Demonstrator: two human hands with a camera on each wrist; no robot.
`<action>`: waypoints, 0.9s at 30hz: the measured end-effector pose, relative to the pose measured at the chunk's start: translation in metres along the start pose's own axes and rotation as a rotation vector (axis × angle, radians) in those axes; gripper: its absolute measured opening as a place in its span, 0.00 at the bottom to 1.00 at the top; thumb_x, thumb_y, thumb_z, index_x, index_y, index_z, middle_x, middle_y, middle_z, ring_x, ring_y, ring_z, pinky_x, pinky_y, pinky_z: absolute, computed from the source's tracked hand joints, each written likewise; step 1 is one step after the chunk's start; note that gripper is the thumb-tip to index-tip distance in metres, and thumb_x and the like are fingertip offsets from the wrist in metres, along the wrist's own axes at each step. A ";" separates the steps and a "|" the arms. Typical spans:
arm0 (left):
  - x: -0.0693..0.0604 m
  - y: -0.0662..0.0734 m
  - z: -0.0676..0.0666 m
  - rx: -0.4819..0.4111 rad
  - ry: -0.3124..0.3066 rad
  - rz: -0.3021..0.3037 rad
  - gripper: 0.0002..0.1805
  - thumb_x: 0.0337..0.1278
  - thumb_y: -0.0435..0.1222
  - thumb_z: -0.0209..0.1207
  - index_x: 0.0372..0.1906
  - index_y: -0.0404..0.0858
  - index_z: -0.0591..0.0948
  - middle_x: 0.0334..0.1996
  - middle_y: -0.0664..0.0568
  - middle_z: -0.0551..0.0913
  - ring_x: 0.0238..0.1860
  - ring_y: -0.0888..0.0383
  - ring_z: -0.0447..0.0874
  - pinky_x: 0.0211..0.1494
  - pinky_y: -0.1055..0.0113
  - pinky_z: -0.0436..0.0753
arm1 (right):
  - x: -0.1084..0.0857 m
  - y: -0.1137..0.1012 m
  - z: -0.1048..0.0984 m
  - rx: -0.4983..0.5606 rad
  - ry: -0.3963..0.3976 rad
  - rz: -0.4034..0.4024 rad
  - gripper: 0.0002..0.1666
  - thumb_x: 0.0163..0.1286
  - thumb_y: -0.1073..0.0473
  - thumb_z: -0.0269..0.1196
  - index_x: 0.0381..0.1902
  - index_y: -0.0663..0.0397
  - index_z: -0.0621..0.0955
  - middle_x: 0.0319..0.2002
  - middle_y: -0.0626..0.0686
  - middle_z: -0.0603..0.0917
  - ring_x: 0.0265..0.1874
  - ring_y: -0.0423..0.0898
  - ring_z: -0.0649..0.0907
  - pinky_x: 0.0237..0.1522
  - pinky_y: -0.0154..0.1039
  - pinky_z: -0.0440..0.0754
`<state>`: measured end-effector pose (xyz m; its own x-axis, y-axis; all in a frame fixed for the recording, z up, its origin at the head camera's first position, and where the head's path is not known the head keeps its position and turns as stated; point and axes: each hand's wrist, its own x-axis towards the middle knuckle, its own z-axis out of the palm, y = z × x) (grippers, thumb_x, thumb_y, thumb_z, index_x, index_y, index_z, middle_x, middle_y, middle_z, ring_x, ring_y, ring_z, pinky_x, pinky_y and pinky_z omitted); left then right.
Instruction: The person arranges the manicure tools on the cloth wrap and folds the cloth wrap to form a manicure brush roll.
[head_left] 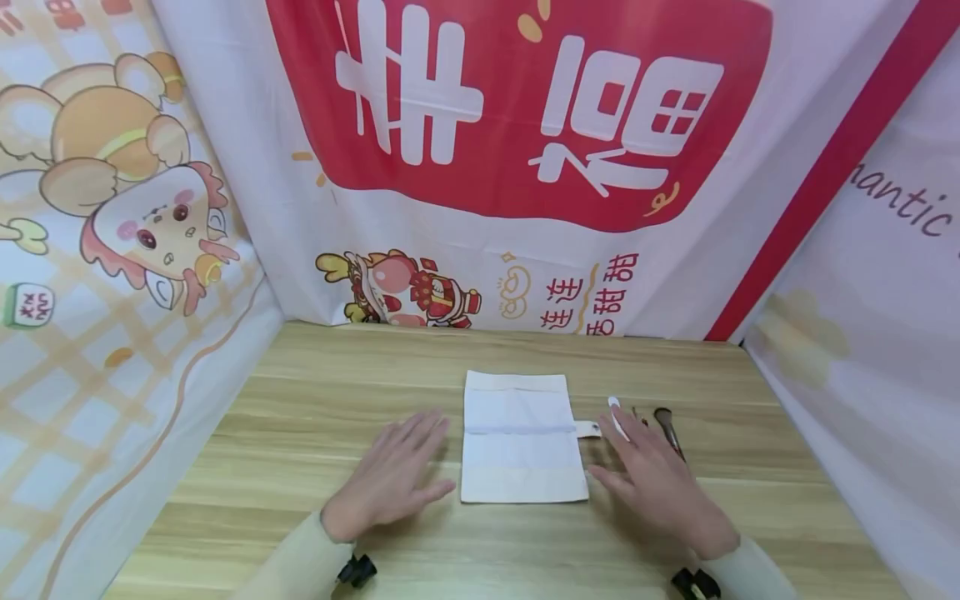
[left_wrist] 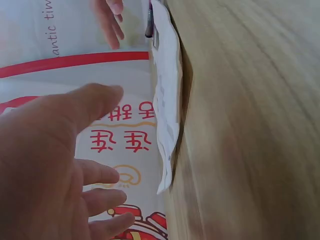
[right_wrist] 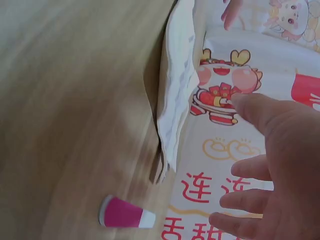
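Note:
A white folding case (head_left: 517,471) lies spread flat on the table, with a crease across its middle. A short strap (head_left: 588,429) with a dark snap sticks out from its right side. My left hand (head_left: 396,477) hovers left of the case, fingers extended and holding nothing. On the other side, my right hand (head_left: 654,477) is held above the table near the strap, its fingers also loose. It partly hides a slim white object (head_left: 615,408). In the right wrist view, a magenta object with a white end (right_wrist: 124,213) lies near the case.
A dark-bristled makeup brush (head_left: 666,423) lies right of the right hand, with a small thin item (head_left: 640,417) beside it. Printed cloth (head_left: 517,200) hangs behind the wooden table (head_left: 360,358) and along both sides.

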<state>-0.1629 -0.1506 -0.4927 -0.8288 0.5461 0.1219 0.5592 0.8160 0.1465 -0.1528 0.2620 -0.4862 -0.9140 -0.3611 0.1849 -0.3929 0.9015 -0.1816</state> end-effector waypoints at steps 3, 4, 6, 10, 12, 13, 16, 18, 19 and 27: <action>0.009 -0.001 -0.001 -0.006 0.025 0.030 0.46 0.70 0.58 0.62 0.81 0.37 0.64 0.82 0.40 0.63 0.80 0.38 0.65 0.77 0.35 0.68 | 0.011 0.009 -0.003 0.004 -0.007 0.022 0.47 0.73 0.40 0.68 0.80 0.55 0.67 0.79 0.66 0.68 0.73 0.68 0.75 0.68 0.69 0.75; 0.012 -0.002 -0.001 -0.011 0.033 0.036 0.45 0.69 0.57 0.64 0.80 0.36 0.65 0.81 0.40 0.65 0.79 0.38 0.66 0.77 0.35 0.69 | 0.015 0.013 -0.004 -0.003 -0.006 0.027 0.46 0.72 0.41 0.70 0.79 0.56 0.68 0.77 0.67 0.70 0.71 0.68 0.77 0.66 0.67 0.78; 0.019 -0.002 -0.001 -0.031 0.048 0.043 0.44 0.67 0.54 0.66 0.79 0.36 0.67 0.79 0.40 0.67 0.78 0.38 0.69 0.75 0.36 0.71 | 0.023 0.019 -0.004 -0.016 -0.012 0.041 0.45 0.71 0.44 0.72 0.77 0.60 0.71 0.72 0.68 0.75 0.67 0.68 0.80 0.61 0.65 0.81; 0.032 -0.001 0.001 -0.072 0.087 0.054 0.39 0.66 0.49 0.69 0.75 0.35 0.72 0.74 0.39 0.75 0.73 0.39 0.76 0.71 0.38 0.77 | 0.038 0.034 -0.002 0.008 -0.033 0.081 0.37 0.69 0.50 0.74 0.68 0.66 0.78 0.61 0.68 0.84 0.58 0.63 0.86 0.57 0.59 0.86; 0.040 -0.002 0.004 -0.075 0.106 0.064 0.36 0.66 0.47 0.70 0.72 0.35 0.76 0.69 0.40 0.80 0.68 0.41 0.80 0.68 0.41 0.81 | 0.045 0.042 -0.001 0.054 -0.063 0.127 0.32 0.69 0.53 0.74 0.63 0.66 0.81 0.54 0.65 0.87 0.51 0.58 0.88 0.52 0.55 0.89; 0.043 -0.002 0.006 -0.074 0.116 0.069 0.34 0.65 0.46 0.70 0.70 0.35 0.77 0.66 0.41 0.82 0.66 0.43 0.82 0.66 0.43 0.82 | 0.049 0.046 -0.001 0.077 -0.080 0.147 0.28 0.68 0.55 0.75 0.59 0.66 0.83 0.50 0.63 0.88 0.46 0.55 0.88 0.48 0.52 0.90; 0.055 -0.003 0.011 -0.062 0.124 0.067 0.28 0.63 0.45 0.72 0.64 0.36 0.82 0.59 0.45 0.86 0.59 0.48 0.85 0.60 0.50 0.86 | 0.057 0.056 -0.001 0.134 -0.139 0.206 0.18 0.67 0.58 0.75 0.50 0.63 0.85 0.38 0.56 0.86 0.35 0.47 0.83 0.37 0.43 0.88; 0.062 -0.004 0.016 -0.058 0.111 0.057 0.26 0.62 0.46 0.72 0.60 0.36 0.84 0.54 0.47 0.86 0.54 0.50 0.85 0.56 0.53 0.87 | 0.060 0.063 -0.001 0.143 -0.169 0.224 0.13 0.67 0.59 0.75 0.44 0.61 0.86 0.35 0.53 0.85 0.33 0.45 0.81 0.36 0.42 0.85; 0.065 -0.004 0.017 -0.064 0.099 0.049 0.24 0.62 0.46 0.72 0.58 0.36 0.85 0.53 0.48 0.87 0.53 0.51 0.85 0.55 0.54 0.87 | 0.062 0.065 -0.001 0.147 -0.182 0.230 0.11 0.67 0.59 0.75 0.40 0.59 0.86 0.35 0.53 0.85 0.33 0.45 0.80 0.37 0.42 0.85; 0.081 -0.006 0.029 -0.178 0.035 0.001 0.16 0.61 0.41 0.73 0.49 0.37 0.86 0.44 0.51 0.85 0.45 0.56 0.80 0.50 0.58 0.84 | 0.074 0.071 -0.003 0.208 -0.326 0.308 0.13 0.68 0.57 0.74 0.25 0.51 0.86 0.23 0.49 0.82 0.24 0.45 0.77 0.30 0.39 0.75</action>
<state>-0.2339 -0.1062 -0.5118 -0.8287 0.5376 0.1557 0.5573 0.7673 0.3172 -0.2478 0.3000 -0.4821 -0.9617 -0.1717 -0.2137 -0.0813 0.9231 -0.3758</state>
